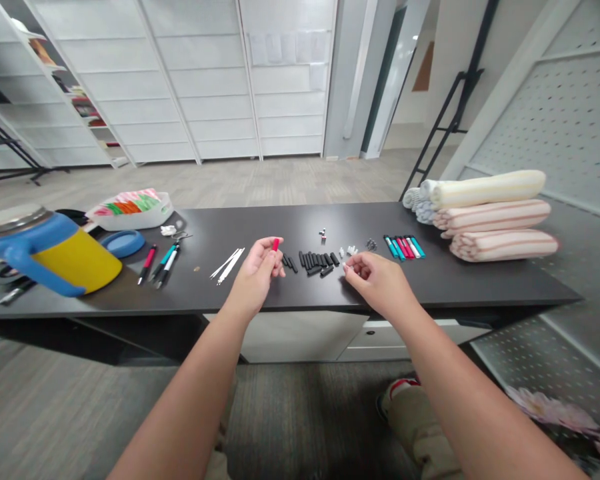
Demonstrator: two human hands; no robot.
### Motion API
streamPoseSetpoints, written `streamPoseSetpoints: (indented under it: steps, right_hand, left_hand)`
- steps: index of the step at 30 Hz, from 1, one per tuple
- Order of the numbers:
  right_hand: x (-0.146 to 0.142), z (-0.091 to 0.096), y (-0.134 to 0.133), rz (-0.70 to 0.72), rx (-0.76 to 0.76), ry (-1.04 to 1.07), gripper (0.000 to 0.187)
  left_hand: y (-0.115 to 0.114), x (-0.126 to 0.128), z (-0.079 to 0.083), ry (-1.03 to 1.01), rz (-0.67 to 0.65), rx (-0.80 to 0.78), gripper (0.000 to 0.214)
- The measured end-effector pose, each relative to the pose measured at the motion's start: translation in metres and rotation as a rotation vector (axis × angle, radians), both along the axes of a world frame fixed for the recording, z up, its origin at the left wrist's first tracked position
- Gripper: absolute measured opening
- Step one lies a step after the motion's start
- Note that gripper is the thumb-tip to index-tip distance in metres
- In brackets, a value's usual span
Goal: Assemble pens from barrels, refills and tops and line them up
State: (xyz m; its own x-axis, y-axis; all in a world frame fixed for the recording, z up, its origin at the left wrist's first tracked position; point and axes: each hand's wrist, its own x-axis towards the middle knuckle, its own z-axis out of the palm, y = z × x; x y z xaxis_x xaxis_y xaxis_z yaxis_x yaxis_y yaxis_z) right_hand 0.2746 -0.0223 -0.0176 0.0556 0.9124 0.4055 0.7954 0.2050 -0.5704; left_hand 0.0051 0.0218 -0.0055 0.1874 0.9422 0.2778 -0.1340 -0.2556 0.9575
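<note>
My left hand (263,262) is closed around a red pen barrel (276,244), whose end sticks up above the fingertips. Over the desk to the right, my right hand (375,272) has thumb and forefinger pinched on a tiny white plastic piece (345,265), partly hidden. Black pen grips (316,260) lie in a group between the hands. Small white pen parts (351,251) sit just beyond the right fingertips, beside metal springs (371,245). A few silver pen tips (323,235) stand farther back. White ink refills (229,265) lie left of my left hand.
Teal, red and white pen barrels (404,247) lie in a row right, near rolled towels (500,217). At left are finished-looking pens (166,262), a blue lid (123,243), a white basket (133,217) and a tilted blue-yellow mug (75,257). The dark desk (230,223) has a front edge near my forearms.
</note>
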Motion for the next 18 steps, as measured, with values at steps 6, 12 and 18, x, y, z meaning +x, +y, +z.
streamPoseSetpoints:
  steps: [6,12,18]
  right_hand:
    - [-0.019,0.007,-0.001,0.132,0.036,0.074,0.011]
    - [-0.048,0.009,0.005,0.255,0.084,0.076,0.008]
    - [-0.061,0.009,0.005,0.275,0.129,0.006,0.009]
  left_hand:
    - [-0.002,0.006,0.002,0.519,-0.042,0.103,0.037]
    - [-0.003,0.008,0.008,0.700,-0.032,0.121,0.044]
    - [-0.003,0.010,0.009,0.755,0.004,0.124,0.038]
